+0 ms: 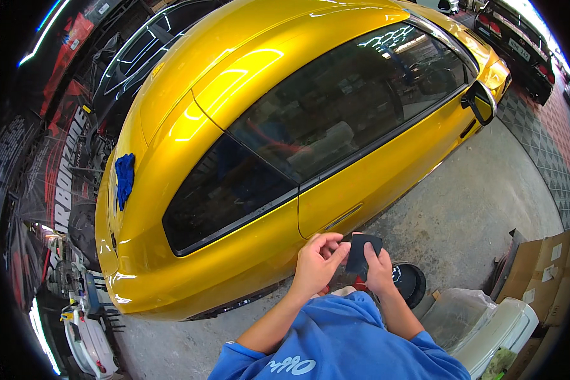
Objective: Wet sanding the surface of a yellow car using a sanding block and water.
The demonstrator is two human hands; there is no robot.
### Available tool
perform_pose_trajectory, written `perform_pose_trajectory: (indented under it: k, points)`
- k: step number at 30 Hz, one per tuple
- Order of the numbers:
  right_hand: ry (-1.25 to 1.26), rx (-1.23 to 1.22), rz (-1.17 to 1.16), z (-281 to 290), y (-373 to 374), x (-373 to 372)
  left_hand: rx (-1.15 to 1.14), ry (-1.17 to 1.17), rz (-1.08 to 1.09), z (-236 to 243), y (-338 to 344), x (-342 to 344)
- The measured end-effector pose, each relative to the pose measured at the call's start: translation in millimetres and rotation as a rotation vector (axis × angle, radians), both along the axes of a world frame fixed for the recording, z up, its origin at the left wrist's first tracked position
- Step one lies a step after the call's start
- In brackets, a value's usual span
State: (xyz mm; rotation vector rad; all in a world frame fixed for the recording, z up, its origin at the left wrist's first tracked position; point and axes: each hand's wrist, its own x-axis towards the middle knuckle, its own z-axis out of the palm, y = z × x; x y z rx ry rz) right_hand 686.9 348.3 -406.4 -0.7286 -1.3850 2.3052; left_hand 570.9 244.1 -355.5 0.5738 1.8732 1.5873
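Observation:
My right hand (379, 271) holds a thin, flat black piece (360, 256) with a straight edge, thumb lying across its face. What the piece is made of I cannot tell. Close beside it, my left hand (318, 262) has its fingers curled and thumb pressed to them near the piece's left edge. Whatever it pinches is too small to name. Both hands are in front of my chest, next to the door of a glossy yellow car (234, 269) with dark side windows (354, 107). A crumpled blue cloth (125, 180) lies on the car's rear.
A black bucket (411, 285) stands on the concrete floor (462, 209) right of my hands. Cardboard boxes (544, 269) and a white container (497, 332) are at the lower right. The car's door mirror (479, 102) juts out. Dark cars (516, 47) stand beyond.

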Motion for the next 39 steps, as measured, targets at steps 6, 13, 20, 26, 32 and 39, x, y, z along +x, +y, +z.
perform_pose_trajectory:
  k: [6, 13, 20, 26, 32, 39]
  points:
    - [0.034, -0.338, 0.162, 4.4, -3.1, -0.3, -0.125, -0.069, -0.021, 12.1, -12.1, -1.8]
    - [0.001, -0.066, 0.161, 4.9, -18.0, -14.8, -0.098, 0.034, 0.113, 1.6, -33.7, -7.1]
    - [-0.095, 0.251, 0.114, -1.2, -8.6, -13.9, -0.095, 0.008, 0.123, -3.3, -44.3, -7.0]
    - [-0.04, 0.15, 0.049, 8.4, -12.3, -16.0, -0.091, -0.046, 0.135, -2.3, -41.2, -9.3]
    - [0.073, -0.224, -0.006, 0.5, -7.9, -18.3, -0.032, -0.131, 0.061, -2.0, -36.3, -24.6]
    - [0.176, -0.612, 0.221, 7.1, -17.7, -34.9, 0.078, -0.238, 0.091, -0.1, -27.8, -27.7]
